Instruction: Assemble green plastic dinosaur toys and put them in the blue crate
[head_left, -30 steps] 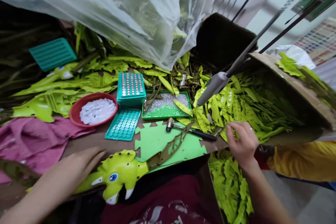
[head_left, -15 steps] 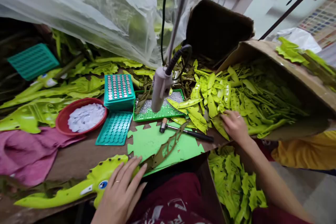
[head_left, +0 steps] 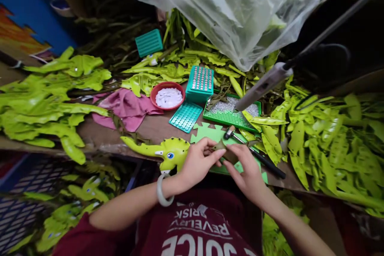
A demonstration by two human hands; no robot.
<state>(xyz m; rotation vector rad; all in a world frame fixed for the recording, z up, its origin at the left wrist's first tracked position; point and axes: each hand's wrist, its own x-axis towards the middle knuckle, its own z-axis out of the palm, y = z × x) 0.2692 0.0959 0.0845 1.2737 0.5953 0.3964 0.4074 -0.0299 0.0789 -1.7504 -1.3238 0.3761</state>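
Close together over the green foam mat (head_left: 207, 130), both of my hands hold a thin olive-brown plastic piece (head_left: 230, 156). My left hand (head_left: 198, 166) is closed, pinching its left end between thumb and fingers. From the other side my right hand (head_left: 247, 172) grips it with bent fingers, which cover part of it. A yellow-green plastic dinosaur head (head_left: 175, 150) with a blue eye and long snout lies left of the mat, partly behind my left hand. A hammer (head_left: 268, 163) with a black handle rests across the mat, just beyond my right hand.
Beyond the mat are a green tray (head_left: 222, 117) of small silvery parts, teal trays (head_left: 186, 117) and a red bowl (head_left: 153, 98) of white pieces. Yellow-green parts (head_left: 336, 140) pile up on the right, more on the left (head_left: 45, 104). A grey tool (head_left: 264, 86) hangs above.
My view has swung left. My right hand has left the yellow-green pile and come to the mat, where both hands now hold the olive-brown piece. My left hand has left the dinosaur head.
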